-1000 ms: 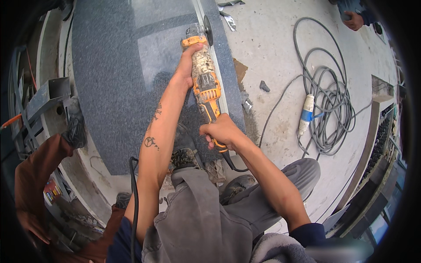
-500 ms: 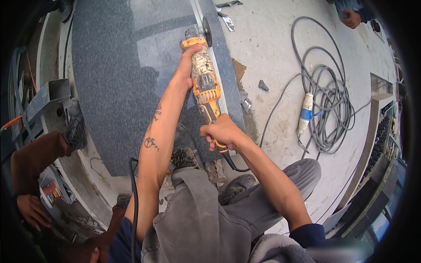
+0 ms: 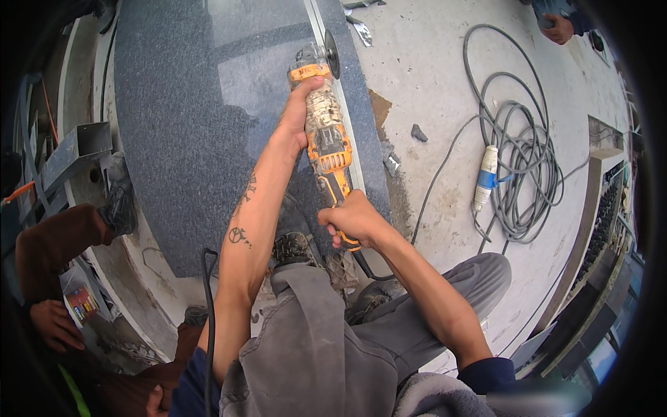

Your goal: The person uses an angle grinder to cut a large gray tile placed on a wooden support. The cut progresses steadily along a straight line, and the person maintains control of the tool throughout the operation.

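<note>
Both my hands hold an orange-and-black angle grinder [image 3: 325, 104] smeared with pale dirt. My left hand [image 3: 301, 111] is closed around its body just behind the head. Farther back, my right hand [image 3: 356, 221] wraps the rear handle, from which a black cord runs. The thin dark disc [image 3: 332, 54] stands on edge at the grinder's right side, beside a pale metal strip [image 3: 356, 163]. That strip lies lengthwise on a dark grey polished stone slab [image 3: 174, 139], near its right edge. Whether the disc touches the slab is unclear.
A coiled grey cable [image 3: 528, 160] with a white-and-blue connector [image 3: 486, 179] lies on the concrete floor to the right. Dark scraps [image 3: 418, 133] are beside the slab. Left, a person in brown trousers [image 3: 55, 243] sits close by a metal box tube [image 3: 83, 146]. Another person's hand [image 3: 558, 29] shows top right.
The grinder has shifted slightly right and toward me, still in both hands. At the left, the other person's hand has moved a little to the right.
</note>
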### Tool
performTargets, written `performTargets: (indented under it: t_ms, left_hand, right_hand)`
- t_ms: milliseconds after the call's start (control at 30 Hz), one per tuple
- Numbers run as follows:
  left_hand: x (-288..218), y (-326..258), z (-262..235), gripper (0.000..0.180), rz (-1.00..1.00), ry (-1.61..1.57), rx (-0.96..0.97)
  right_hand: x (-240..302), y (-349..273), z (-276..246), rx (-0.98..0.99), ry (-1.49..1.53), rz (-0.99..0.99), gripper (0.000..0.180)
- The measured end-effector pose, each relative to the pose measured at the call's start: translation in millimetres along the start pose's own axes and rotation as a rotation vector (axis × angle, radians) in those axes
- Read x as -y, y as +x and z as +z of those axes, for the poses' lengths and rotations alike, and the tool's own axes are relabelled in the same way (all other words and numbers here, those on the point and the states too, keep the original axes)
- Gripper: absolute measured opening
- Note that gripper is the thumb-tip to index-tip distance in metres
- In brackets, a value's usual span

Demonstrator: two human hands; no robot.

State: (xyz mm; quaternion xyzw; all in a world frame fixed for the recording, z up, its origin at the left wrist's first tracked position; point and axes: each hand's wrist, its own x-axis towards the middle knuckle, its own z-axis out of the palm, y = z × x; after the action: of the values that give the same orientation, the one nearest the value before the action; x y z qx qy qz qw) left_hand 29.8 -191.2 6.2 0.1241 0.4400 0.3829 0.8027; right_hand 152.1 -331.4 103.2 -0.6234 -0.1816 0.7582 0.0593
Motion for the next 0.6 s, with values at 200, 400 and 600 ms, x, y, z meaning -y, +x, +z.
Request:
performTargets:
  t_ms: [200, 400, 600]
  left_hand:
    - [4.1, -7.8, 3.7, 0.051, 0.016, 0.053, -0.039]
    - [8.4, -14.9, 3.7, 0.052, -0.010, 0.064, -0.048]
    - [13.6, -19.4, 2.5, 0.053, -0.008, 0.040, -0.028]
  right_hand:
    - [-6.7, -2.0, -0.5, 0.003, -0.014, 0.002, 0.019]
    - [-16.3, -3.1, 2.6, 0.002, 0.014, 0.011, 0.017]
    - [-21.6, -4.9, 2.2, 0.006, -0.008, 0.029, 0.017]
